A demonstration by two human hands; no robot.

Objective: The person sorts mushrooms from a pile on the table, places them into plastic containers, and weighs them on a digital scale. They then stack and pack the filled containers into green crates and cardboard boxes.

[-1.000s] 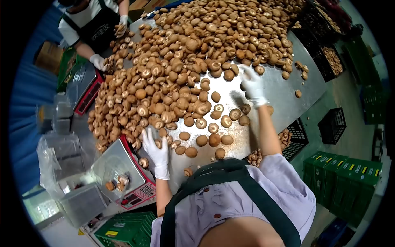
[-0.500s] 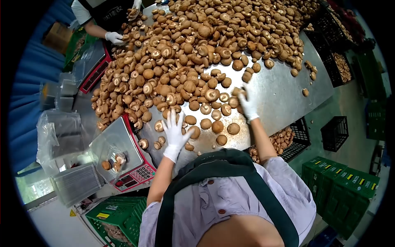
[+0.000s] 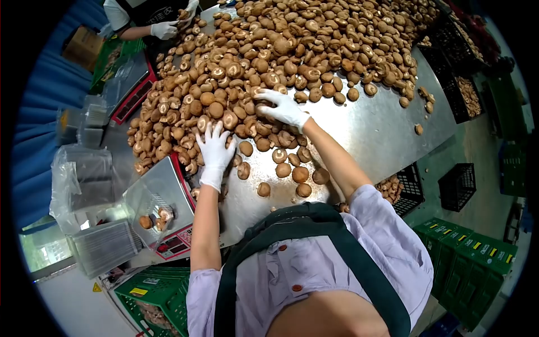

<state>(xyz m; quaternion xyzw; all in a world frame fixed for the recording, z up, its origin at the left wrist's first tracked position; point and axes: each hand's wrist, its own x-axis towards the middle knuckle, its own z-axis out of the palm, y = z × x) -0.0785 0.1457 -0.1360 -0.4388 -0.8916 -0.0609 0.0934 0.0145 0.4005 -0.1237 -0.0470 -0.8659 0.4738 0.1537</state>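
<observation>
Touching mushrooms (image 3: 207, 98) under right hand (image 3: 285, 110) | fingers bent, hold unclear | left hand (image 3: 215, 155): fingers spread | risk: hard sweep could bruise mushrooms beneath fingers

You are wearing matt gloves (image 3: 215, 156) and a dull cloth apron (image 3: 359, 258). Before you, the smooth metal table (image 3: 387, 126) is shining, mushrooms (image 3: 283, 45) are looking mostly matt, and at left clear plastic trays (image 3: 105, 247) are looking glossy.
</observation>
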